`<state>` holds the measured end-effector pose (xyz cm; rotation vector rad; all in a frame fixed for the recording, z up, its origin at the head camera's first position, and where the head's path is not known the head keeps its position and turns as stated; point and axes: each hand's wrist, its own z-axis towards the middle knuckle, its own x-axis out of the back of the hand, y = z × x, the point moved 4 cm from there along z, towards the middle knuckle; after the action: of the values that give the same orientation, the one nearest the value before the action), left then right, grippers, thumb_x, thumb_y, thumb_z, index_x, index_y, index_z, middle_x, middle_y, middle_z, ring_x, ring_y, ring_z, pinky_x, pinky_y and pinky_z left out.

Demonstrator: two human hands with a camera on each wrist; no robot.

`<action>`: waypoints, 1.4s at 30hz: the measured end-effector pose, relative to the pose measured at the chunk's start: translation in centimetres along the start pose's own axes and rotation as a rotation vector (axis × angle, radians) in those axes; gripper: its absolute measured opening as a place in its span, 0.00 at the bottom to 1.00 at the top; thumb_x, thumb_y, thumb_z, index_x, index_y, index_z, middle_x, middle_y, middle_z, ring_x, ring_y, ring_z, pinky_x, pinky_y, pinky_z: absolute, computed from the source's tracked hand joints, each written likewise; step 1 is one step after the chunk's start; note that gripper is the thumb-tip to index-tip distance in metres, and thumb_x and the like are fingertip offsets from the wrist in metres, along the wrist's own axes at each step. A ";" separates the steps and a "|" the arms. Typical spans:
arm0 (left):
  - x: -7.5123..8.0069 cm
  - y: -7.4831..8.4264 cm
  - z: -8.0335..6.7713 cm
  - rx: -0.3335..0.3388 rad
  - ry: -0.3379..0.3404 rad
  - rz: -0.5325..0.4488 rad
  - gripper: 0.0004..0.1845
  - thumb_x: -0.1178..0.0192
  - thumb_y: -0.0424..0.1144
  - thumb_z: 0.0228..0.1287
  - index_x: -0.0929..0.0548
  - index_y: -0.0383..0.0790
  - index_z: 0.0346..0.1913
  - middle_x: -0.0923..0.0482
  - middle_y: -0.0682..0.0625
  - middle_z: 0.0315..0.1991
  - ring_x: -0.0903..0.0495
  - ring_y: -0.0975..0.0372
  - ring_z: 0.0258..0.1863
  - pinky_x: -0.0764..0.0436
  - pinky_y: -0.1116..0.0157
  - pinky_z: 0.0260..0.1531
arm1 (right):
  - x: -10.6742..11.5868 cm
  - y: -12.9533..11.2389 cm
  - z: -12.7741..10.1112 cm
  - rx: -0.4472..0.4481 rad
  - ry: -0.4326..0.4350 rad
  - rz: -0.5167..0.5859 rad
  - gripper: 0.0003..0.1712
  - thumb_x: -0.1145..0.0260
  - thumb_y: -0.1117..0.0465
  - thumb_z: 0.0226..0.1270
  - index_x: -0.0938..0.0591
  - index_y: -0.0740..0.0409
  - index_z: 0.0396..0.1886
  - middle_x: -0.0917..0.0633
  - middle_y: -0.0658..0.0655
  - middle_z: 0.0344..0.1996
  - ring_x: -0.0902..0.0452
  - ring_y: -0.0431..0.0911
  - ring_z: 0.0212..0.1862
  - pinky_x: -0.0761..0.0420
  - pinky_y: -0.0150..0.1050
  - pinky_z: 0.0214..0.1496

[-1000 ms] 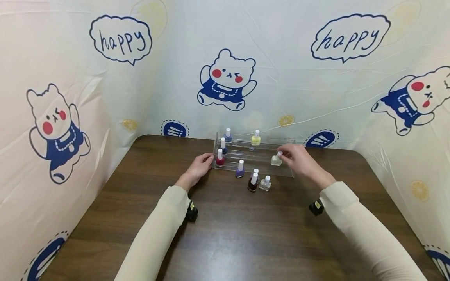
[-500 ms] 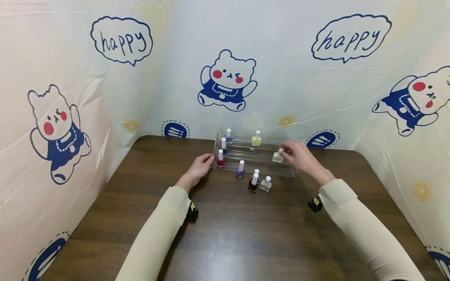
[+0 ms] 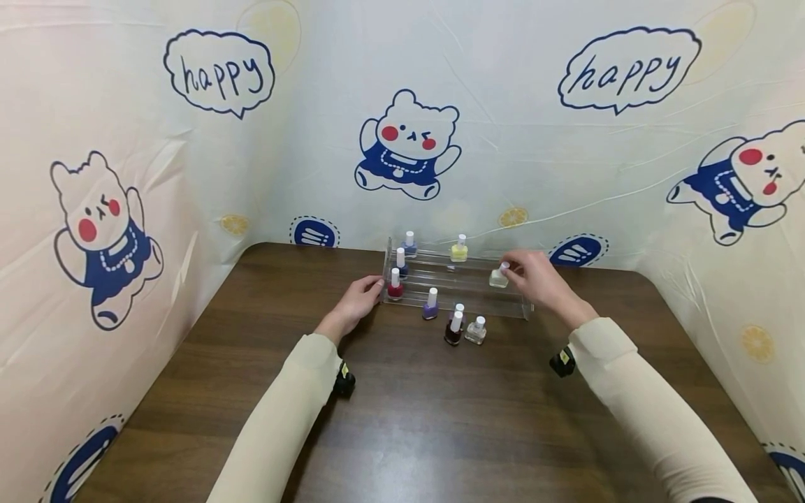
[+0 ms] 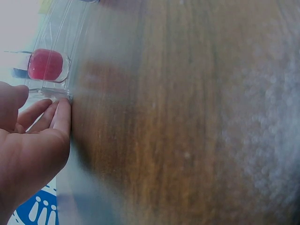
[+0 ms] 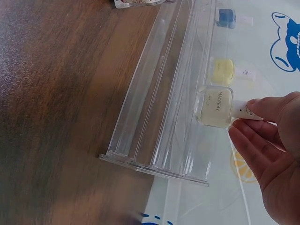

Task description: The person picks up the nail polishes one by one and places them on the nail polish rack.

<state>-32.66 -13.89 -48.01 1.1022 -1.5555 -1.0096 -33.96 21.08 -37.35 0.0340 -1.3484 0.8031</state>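
Observation:
A clear acrylic stepped rack (image 3: 478,297) (image 5: 154,126) stands at the back of the brown table (image 3: 409,405). My right hand (image 3: 531,276) (image 5: 267,140) pinches the white cap of a pale clear nail polish bottle (image 3: 498,278) (image 5: 214,107) at a middle step near the rack's right end. My left hand (image 3: 358,297) (image 4: 33,140) rests with straight fingers against the rack's left end, beside a red bottle (image 3: 394,286) (image 4: 45,64). A yellow bottle (image 3: 459,250) (image 5: 222,70) and blue bottles (image 3: 409,244) stand on the upper steps.
On the table in front of the rack stand a purple bottle (image 3: 430,305), a dark red bottle (image 3: 453,330) and a clear bottle (image 3: 476,330). A printed cartoon curtain (image 3: 409,126) walls the table at the back and both sides.
My right hand has carried the pale bottle up and back from the rack's lower step to a higher one. The left hand has stayed at the rack's left end.

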 end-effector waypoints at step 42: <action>0.0 0.2 -0.2 0.010 0.007 -0.008 0.26 0.54 0.44 0.84 0.35 0.36 0.76 0.37 0.39 0.76 0.34 0.50 0.74 0.33 0.52 0.72 | 1.9 0.5 1.7 0.009 0.082 0.013 0.12 0.37 0.69 0.75 0.17 0.70 0.52 0.14 0.69 0.46 0.15 0.60 0.47 0.14 0.56 0.51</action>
<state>-32.53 -13.84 -47.77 1.1183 -1.5536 -1.0037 -35.70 21.59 -35.49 -0.0004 -1.2685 0.8129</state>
